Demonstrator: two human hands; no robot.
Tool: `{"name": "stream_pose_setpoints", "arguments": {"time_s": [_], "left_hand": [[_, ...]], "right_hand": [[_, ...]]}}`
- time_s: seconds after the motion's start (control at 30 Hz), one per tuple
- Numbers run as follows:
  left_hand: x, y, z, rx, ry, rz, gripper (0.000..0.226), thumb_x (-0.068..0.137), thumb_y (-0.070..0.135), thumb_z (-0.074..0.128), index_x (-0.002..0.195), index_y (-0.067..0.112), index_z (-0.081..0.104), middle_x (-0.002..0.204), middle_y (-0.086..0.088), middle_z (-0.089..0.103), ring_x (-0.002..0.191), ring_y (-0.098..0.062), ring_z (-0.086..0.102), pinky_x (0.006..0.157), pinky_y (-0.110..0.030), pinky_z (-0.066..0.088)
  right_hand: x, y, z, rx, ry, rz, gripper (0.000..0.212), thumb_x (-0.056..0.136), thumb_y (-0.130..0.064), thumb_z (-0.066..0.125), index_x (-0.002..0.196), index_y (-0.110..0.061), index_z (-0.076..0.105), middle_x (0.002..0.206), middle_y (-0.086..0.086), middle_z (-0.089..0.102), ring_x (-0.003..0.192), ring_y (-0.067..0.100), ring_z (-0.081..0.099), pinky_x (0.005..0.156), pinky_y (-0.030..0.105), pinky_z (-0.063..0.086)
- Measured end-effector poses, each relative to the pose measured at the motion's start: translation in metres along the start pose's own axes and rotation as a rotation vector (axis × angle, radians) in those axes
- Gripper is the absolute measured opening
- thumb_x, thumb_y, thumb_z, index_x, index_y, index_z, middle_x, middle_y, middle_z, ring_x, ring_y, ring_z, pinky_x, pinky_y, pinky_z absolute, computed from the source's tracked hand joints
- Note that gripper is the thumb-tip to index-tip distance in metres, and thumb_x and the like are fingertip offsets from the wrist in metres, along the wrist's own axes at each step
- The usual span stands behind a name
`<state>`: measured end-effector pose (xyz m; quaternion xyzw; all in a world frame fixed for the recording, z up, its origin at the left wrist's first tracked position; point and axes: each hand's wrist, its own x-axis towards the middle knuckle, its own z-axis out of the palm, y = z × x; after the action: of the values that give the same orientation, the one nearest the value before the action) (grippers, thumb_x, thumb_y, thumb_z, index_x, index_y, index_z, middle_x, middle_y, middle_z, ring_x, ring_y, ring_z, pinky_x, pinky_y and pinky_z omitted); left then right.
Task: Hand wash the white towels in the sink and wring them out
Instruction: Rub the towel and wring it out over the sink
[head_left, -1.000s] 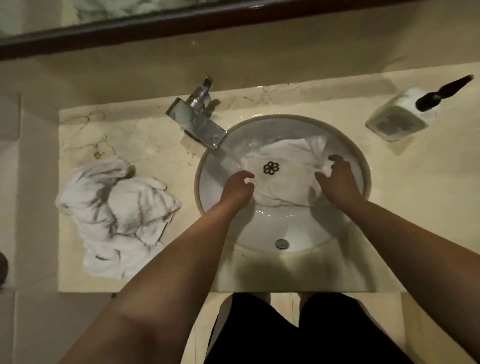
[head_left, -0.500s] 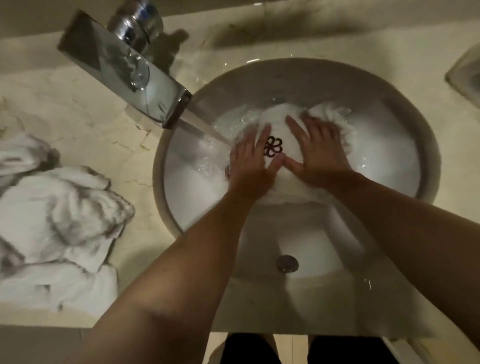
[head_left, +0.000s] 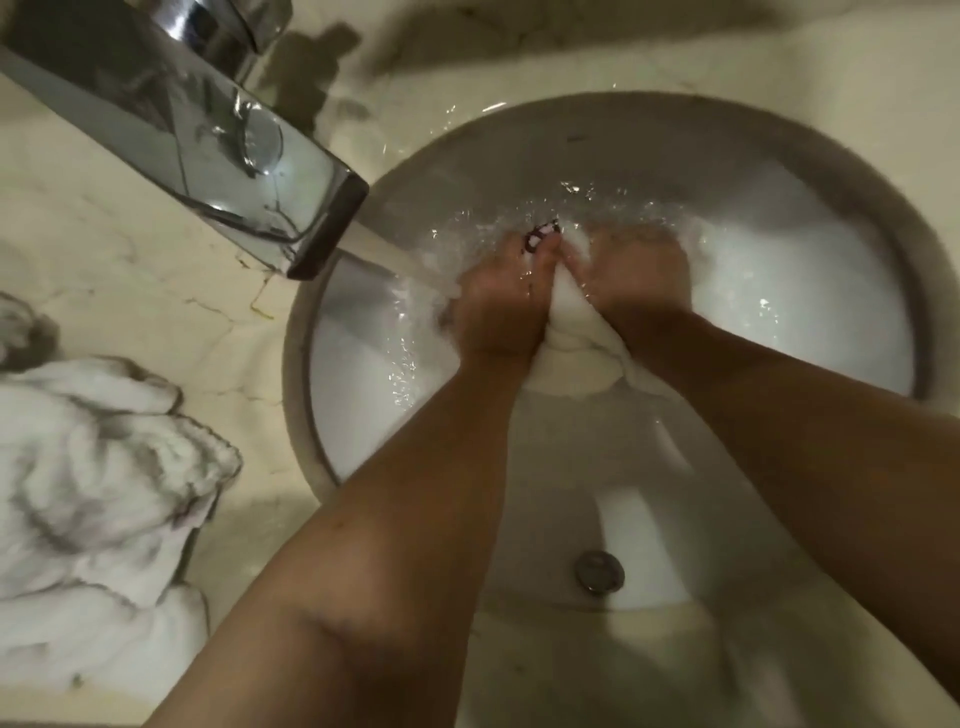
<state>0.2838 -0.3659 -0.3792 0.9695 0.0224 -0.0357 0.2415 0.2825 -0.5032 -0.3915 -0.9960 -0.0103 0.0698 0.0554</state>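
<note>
Left hand (head_left: 498, 301): curled shut round the near bunch of the towel in the sink, knuckles up, fingers sunk in the wet cloth.
Right hand (head_left: 636, 275): also clenched on the same towel, pressed against the left hand so the two gripped it side by side.
Towel in the sink (head_left: 576, 358): one, white, bunched between the hands at the far-left part of the basin, a dark emblem (head_left: 540, 236) peeking out above the knuckles.
Why held so: judged a scrubbing grip, cloth gathered tight so the two fists could rub it against itself under the stream.
Tap (head_left: 208, 140): one, chrome, reaching from the far left corner of the worktop over the sink rim; water (head_left: 389, 254) ran from it onto the left hand and the towel.
Sink (head_left: 779, 150): one round basin, splashing at the far side, drain (head_left: 598, 571) uncovered near the front edge.
Waiting towels (head_left: 98, 499): a crumpled white heap at the left edge of the worktop (head_left: 130, 291), apart from the sink; their number could not be told.
Stage: washing, wringing not yet begun.
</note>
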Motion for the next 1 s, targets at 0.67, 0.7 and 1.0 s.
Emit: {"name": "stream_pose_setpoints", "arguments": {"time_s": [0.67, 0.7, 1.0], "left_hand": [[-0.04, -0.036, -0.011, 0.119, -0.172, 0.315, 0.079, 0.093, 0.075, 0.025, 0.155, 0.027, 0.034, 0.156, -0.019, 0.037, 0.144, -0.036, 0.035, 0.112, -0.053, 0.032], [-0.037, -0.037, -0.007, 0.127, -0.162, 0.278, 0.081, 0.091, 0.077, 0.024, 0.155, 0.029, 0.034, 0.152, -0.017, 0.041, 0.139, -0.035, 0.041, 0.108, -0.052, 0.039], [0.001, -0.011, 0.0, -0.042, -0.12, -0.097, 0.071, 0.091, 0.069, 0.023, 0.132, 0.025, 0.061, 0.131, -0.01, 0.063, 0.121, -0.032, 0.059, 0.096, -0.045, 0.051]], "right_hand": [[-0.058, 0.019, -0.001, 0.041, -0.018, -0.141, 0.103, 0.083, -0.086, 0.037, 0.154, -0.012, 0.034, 0.143, 0.024, 0.05, 0.13, 0.043, 0.045, 0.107, 0.051, 0.032], [-0.052, 0.017, 0.002, 0.023, 0.016, -0.137, 0.099, 0.085, -0.084, 0.039, 0.151, -0.01, 0.039, 0.136, 0.025, 0.055, 0.123, 0.042, 0.05, 0.1, 0.05, 0.036], [-0.012, 0.007, 0.013, -0.175, 0.208, -0.066, 0.063, 0.098, -0.067, 0.037, 0.116, -0.012, 0.061, 0.095, 0.014, 0.071, 0.08, 0.033, 0.068, 0.069, 0.036, 0.053]]}}
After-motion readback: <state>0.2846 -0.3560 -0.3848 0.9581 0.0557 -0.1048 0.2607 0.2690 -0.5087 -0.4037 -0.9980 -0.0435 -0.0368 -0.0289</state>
